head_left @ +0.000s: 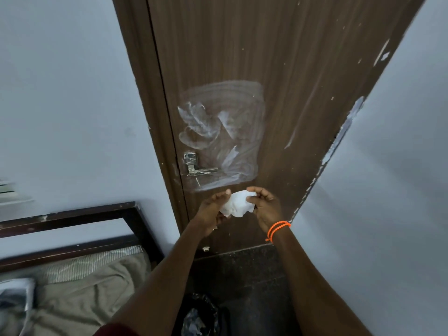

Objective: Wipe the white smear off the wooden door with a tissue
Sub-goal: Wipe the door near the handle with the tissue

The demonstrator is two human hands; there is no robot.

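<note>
The brown wooden door (291, 69) fills the middle of the head view. A wide white smear (225, 134) covers it above and beside the metal handle (197, 166). Just below the smear I hold a crumpled white tissue (238, 204) in front of the door with both hands. My left hand (212, 212) cups its left side from below. My right hand (265, 208), with an orange bead band at the wrist, pinches its right side. The tissue is off the door surface, a little under the smear's lower edge.
Pale walls (60, 105) flank the door on both sides. A bed with a dark wooden frame (72, 214) and beige bedding stands at lower left. A black bin with a plastic liner (201, 316) sits on the dark floor under my arms. White paint flecks mark the door's right edge.
</note>
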